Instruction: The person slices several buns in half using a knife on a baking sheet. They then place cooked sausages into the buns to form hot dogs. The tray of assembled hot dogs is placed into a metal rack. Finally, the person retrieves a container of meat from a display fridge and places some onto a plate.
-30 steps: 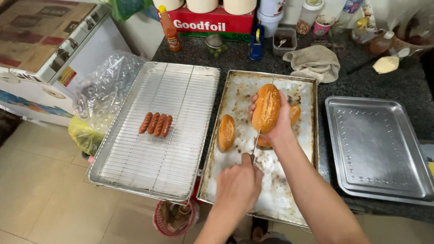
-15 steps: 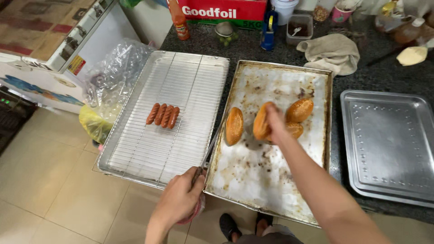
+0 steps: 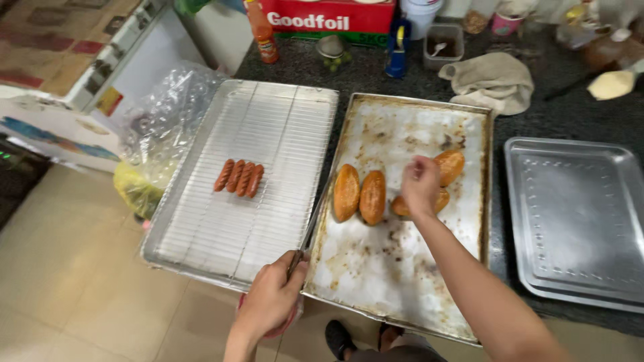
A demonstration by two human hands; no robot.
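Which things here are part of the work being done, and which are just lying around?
In use: left hand holding knife; right hand on bread rolls; baking tray.

Lying about: sausages, wire rack, empty tray, cloth, sauce bottle.

Bare paper lies open in the lined tray's (image 3: 376,281) near half; bread rolls (image 3: 359,194) crowd its middle.

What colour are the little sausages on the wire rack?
The sausages are reddish-brown, lying side by side on the silver wire rack. The head view shows them best.
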